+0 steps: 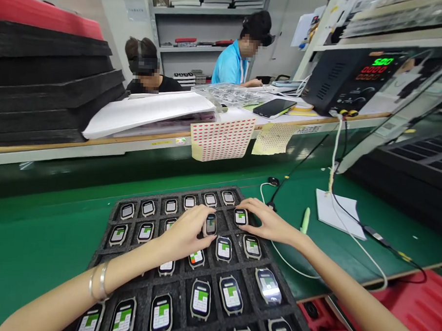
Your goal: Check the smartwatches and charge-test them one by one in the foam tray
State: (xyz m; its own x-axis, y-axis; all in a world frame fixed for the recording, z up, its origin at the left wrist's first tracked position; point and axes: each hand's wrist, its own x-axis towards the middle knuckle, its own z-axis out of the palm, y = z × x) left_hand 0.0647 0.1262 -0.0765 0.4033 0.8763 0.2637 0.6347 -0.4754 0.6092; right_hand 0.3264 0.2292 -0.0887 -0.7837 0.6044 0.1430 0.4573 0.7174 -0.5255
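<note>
A black foam tray [104, 238] lies on the green belt in front of me, its pockets filled with several small watch-like devices with lit screens. My left hand [187, 232] is over the tray's middle, fingers closed round one device [210, 224] tilted up out of its pocket. My right hand [268, 221] rests at the tray's right side, its fingertips pinching another device [240, 216] in the second row. A bracelet sits on my left wrist.
A green pen [305, 220], white paper [338, 214] and cables [350, 234] lie right of the tray. Black foam sheets [45, 84] are stacked at left. A power supply [351, 78], a phone [275, 107] and sticker sheets [222, 138] sit on the far bench, where two people work. Red trays [412, 310] sit at lower right.
</note>
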